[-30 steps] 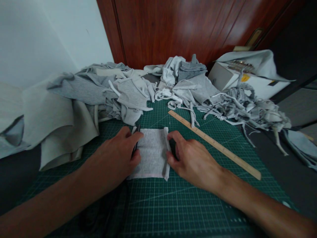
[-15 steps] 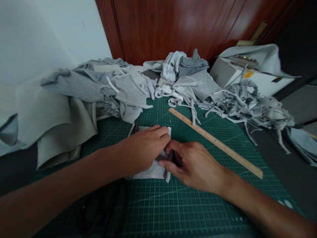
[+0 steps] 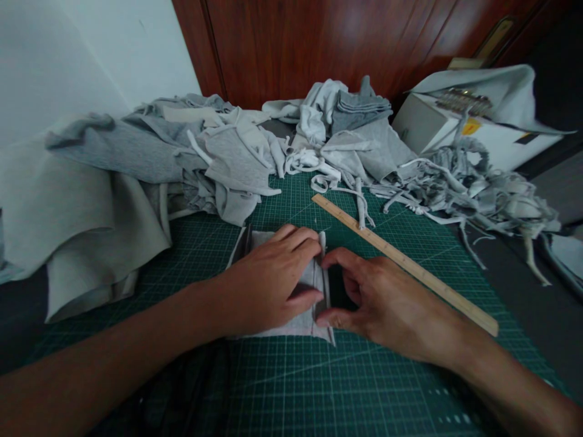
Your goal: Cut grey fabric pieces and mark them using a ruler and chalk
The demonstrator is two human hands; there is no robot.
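Lying on dark tbl (image 3: 505,276): grn mat (image 3: 291,388); brown door (image 3: 310,48), pale wall (image 3: 122,45) behind.

The cutting mat (image 3: 291,388) was dark green, ruled with a grid of pale lines. The ruler (image 3: 405,264) was light tan with darker markings. The door (image 3: 310,48) was reddish brown, the wall (image 3: 118,48) pale blue-grey. The far fabrics (image 3: 241,149) mixed greys and off-white; the box (image 3: 455,130) was white with a yellow patch (image 3: 470,126).

Middle of the grey cloth (image 3: 312,277) out of sight beneath the left hand (image 3: 277,273), wooden ruler (image 3: 404,263) markings illegibly small
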